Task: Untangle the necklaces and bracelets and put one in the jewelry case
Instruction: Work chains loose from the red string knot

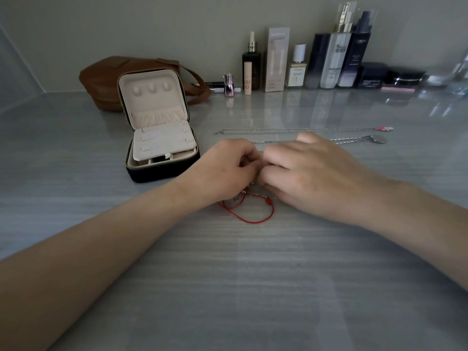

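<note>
Noted red cord bracelet (253,222) looped on bench (253,287), upper end running under both hands. Left hand (228,165), right hand (311,171): fingers curled, meeting above the knot; grip contents hidden, cannot tell. Open jewelry case (157,173) just left, nearer left hand. Silver chain necklaces (291,129) beyond, lying left-right.

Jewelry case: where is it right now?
Head view, left of centre: the jewelry case stands open on the table, just left of the left hand and in front of the brown bag.
</note>
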`<state>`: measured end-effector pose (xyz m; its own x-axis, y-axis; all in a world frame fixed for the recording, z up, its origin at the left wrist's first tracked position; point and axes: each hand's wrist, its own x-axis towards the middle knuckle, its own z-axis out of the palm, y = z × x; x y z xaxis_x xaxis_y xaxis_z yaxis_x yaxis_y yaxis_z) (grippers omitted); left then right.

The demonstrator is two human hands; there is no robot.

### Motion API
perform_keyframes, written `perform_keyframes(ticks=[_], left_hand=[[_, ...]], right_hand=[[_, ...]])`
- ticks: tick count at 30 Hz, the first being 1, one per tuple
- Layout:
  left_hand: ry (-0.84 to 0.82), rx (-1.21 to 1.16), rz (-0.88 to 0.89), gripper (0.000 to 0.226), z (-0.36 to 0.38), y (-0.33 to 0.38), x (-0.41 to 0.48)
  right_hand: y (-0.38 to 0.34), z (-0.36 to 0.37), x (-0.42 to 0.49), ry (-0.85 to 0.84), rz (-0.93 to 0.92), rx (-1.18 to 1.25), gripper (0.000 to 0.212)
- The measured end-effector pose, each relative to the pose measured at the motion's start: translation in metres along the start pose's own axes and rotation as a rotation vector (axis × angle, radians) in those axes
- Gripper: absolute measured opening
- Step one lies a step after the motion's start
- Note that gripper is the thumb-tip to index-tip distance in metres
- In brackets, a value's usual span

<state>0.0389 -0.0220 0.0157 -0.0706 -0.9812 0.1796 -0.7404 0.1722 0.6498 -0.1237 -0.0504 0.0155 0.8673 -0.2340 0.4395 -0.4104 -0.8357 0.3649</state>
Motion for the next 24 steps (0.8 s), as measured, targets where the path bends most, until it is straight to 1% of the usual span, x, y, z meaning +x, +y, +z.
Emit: perform_keyframes(ticks=[1,3,5,8,11,13,15,17,20,24], left_hand=[[-0.001,-0.017,-0.005,0.016,-0.0002,-0.0005,-0.0001],[0.0,-0.038,-0.014,0.02,-0.0005,-0.0013,0.0],[0.002,-0.05,-0.025,0.016,-0.0004,-0.0015,0.0003],[0.01,-0.059,-0.032,0.008,0.0006,-0.0015,0.0004],[0.013,-0.069,-0.043,0.006,0.0001,-0.0013,-0.0001],[0.005,-0.08,-0.05,0.007,-0.0007,-0.0005,-0.0008],[-0.001,-0.085,-0.053,0.008,-0.001,0.0007,-0.0016],[-0.002,-0.091,-0.058,0.009,-0.001,0.0017,-0.0021],[0.001,-0.104,-0.065,0.011,-0.0011,0.0019,-0.002],[0.0,-0.105,-0.065,0.011,-0.001,0.0017,-0.002]], right_hand=[[0.0011,-0.0009,-0.0006,-0.038,0.062,0.069,0.019],[0.0029,-0.0045,-0.0008,-0.106,0.236,0.288,0.024],[0.0056,-0.0072,-0.001,-0.137,0.405,0.493,0.016],[0.0067,-0.008,-0.0011,-0.087,0.547,0.646,0.002],[0.0083,-0.0083,-0.0006,-0.057,0.686,0.822,0.009],[0.0091,-0.0089,0.0001,-0.028,0.741,0.954,0.013],[0.0087,-0.01,0.0007,-0.022,0.781,1.066,0.013],[0.0082,-0.0096,0.0015,-0.039,0.806,1.117,0.014],[0.0096,-0.0093,0.0015,-0.046,0.814,1.115,0.015],[0.0103,-0.0085,-0.0002,0.023,0.765,1.015,0.021]])
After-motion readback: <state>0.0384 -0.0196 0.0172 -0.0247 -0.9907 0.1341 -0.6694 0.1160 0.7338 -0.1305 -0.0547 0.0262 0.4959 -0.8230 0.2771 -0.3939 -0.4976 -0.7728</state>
